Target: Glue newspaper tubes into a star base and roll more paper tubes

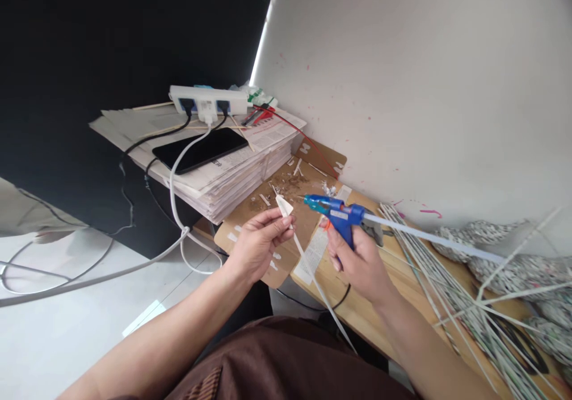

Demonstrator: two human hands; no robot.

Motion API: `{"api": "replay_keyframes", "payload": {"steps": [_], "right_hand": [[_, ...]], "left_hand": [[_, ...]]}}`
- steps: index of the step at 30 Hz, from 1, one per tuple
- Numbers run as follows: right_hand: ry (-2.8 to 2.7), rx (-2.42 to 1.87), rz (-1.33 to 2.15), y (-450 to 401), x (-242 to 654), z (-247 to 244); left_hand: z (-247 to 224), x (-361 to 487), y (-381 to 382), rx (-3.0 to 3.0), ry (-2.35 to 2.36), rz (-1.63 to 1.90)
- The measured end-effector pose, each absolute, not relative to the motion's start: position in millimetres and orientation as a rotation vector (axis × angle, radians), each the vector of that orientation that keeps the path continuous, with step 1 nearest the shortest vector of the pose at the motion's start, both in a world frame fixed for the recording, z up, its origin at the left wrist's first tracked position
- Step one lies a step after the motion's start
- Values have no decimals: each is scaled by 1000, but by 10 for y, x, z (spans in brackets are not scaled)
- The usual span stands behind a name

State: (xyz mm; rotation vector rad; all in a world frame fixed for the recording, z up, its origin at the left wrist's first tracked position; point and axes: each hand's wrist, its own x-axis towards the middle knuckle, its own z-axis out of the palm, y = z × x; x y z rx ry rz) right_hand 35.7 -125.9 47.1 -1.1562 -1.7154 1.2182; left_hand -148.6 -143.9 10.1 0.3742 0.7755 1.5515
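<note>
My left hand (268,233) pinches a thin white rolled-paper stick (315,278) near its upper end, where a small pointed piece of white paper (285,205) flares out. The stick slants down toward my lap. A blue glue gun (342,215) is gripped in my right hand (360,260), with a finger by its orange trigger. Its teal nozzle points left toward the paper piece, a short gap away from it. A long pale glue stick (429,242) runs out of the gun's back. Below both hands lies a piece of cardboard (250,221) with brown crumbs and scraps on it.
A stack of newspapers (263,176) bears a black phone (201,149), a white power strip (210,97) with plugged-in cables, and a red-and-black cutter (258,115). Several paper sticks (429,287) and woven paper shapes (513,269) lie at right on the wooden table (357,310), beside the wall.
</note>
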Motion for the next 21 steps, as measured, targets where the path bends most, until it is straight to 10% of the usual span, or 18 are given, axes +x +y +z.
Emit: {"api": "replay_keyframes", "payload": {"steps": [21], "right_hand": [[-772, -1411, 2092, -156, -247, 77]], "left_hand": [[117, -1508, -1505, 391, 789, 1541]]}}
